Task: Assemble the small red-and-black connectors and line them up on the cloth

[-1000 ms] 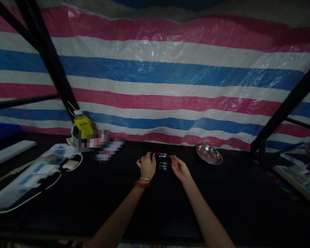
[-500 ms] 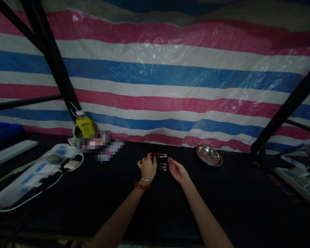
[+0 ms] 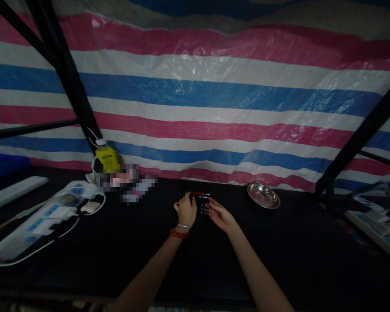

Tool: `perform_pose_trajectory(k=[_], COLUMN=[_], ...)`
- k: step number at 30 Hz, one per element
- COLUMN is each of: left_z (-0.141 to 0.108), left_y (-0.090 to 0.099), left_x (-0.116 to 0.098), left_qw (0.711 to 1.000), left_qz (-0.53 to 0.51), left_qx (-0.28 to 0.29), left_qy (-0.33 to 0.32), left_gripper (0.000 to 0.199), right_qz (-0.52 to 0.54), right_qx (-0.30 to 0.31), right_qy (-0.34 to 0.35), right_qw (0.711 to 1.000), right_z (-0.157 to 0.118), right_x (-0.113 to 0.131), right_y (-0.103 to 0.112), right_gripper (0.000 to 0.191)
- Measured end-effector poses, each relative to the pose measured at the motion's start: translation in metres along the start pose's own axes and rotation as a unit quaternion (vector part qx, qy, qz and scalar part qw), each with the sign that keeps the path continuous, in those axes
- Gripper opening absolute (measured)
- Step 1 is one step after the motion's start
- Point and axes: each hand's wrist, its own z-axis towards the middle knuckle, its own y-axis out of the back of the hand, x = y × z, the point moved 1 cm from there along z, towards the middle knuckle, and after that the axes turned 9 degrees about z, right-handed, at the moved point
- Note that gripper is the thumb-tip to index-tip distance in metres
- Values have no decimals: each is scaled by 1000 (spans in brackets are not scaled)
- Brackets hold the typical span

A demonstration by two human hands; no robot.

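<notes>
Several slim pens lie side by side on the black table [image 3: 201, 264], a red one [image 3: 200, 194] at the far side and dark ones [image 3: 204, 209] nearer. My left hand [image 3: 186, 210], with a silver bracelet and a reddish bangle at the wrist, is curled around the left ends of the pens. At their right ends is my right hand [image 3: 220, 214], its fingers bent and the fingertips touching or very close to the pens. Whether those fingertips grip one is too small to tell.
A shiny metal dish [image 3: 263, 196] stands to the right. On the left are a yellow bottle [image 3: 107, 157], blurred items, a white power strip [image 3: 39, 223] with cables and a blue tray [image 3: 6, 165]. Black frame bars and striped sheeting stand behind.
My right hand has shifted slightly left, with its fingertips now over the right ends of the pens. My left hand has barely moved.
</notes>
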Motion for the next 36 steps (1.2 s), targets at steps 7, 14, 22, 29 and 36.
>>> perform_pose_trajectory(k=[7, 14, 22, 29, 36], left_z=[3, 6, 5, 3, 2], left_y=[-5, -5, -3, 1, 0], left_x=[7, 9, 4, 0, -1], left_qw=[993, 981, 978, 973, 974], left_qz=[-77, -150, -170, -181, -180], left_qx=[-80, -108, -94, -93, -79], left_qy=[-40, -65, -79, -108, -116], left_gripper=[32, 22, 19, 19, 19], right_qz=[-8, -5, 5, -67, -80], right_qx=[14, -2, -127, -130, -167], right_qy=[-3, 47, 190, 244, 314], right_qw=[1000, 999, 974, 959, 931], right_z=[-6, -6, 7, 5, 7], right_x=[3, 8, 18, 13, 13], right_y=[-6, -6, 12, 10, 13], right_gripper=[29, 26, 19, 27, 34])
